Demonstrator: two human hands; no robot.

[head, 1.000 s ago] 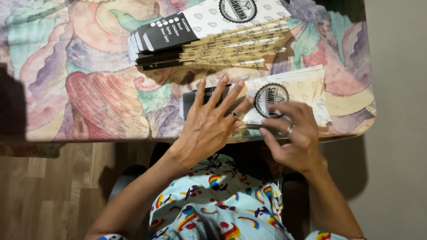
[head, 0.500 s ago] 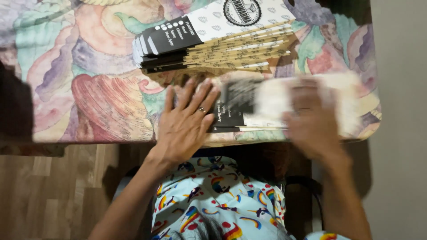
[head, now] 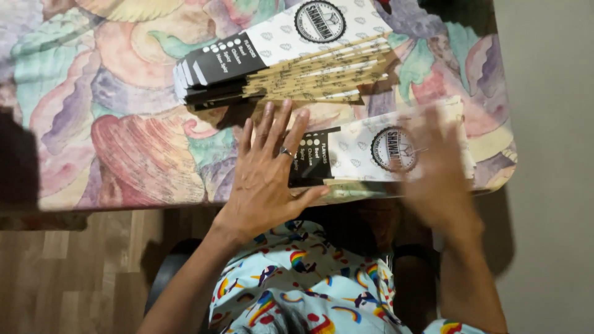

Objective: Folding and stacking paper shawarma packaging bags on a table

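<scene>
Left hand: the left hand (head: 266, 179) lies flat with fingers spread wide, not gripping anything; its fingertips (head: 286, 110) point toward 12 o'clock; the palm presses on the table beside the black end of the flat white and black paper sleeve (head: 371, 154); there is a ring on one finger.

Right hand: the right hand (head: 436, 179) is a blur (it looks smeared); it sits over the white end of the sleeve, at 3 o'clock from the left hand; I cannot tell if it grips the sleeve or only touches it.

Sleeve: it lies flat near the table's front edge, long way across, black end by the left hand; a round dark badge shows in its middle.

Stack: a fanned pile of the same white and black paper sleeves (head: 284, 59) lies at 12 o'clock from the hands, just apart from the single one.

Table: a table with a cloth of big pastel swirls (head: 111, 124) holds everything.
</scene>
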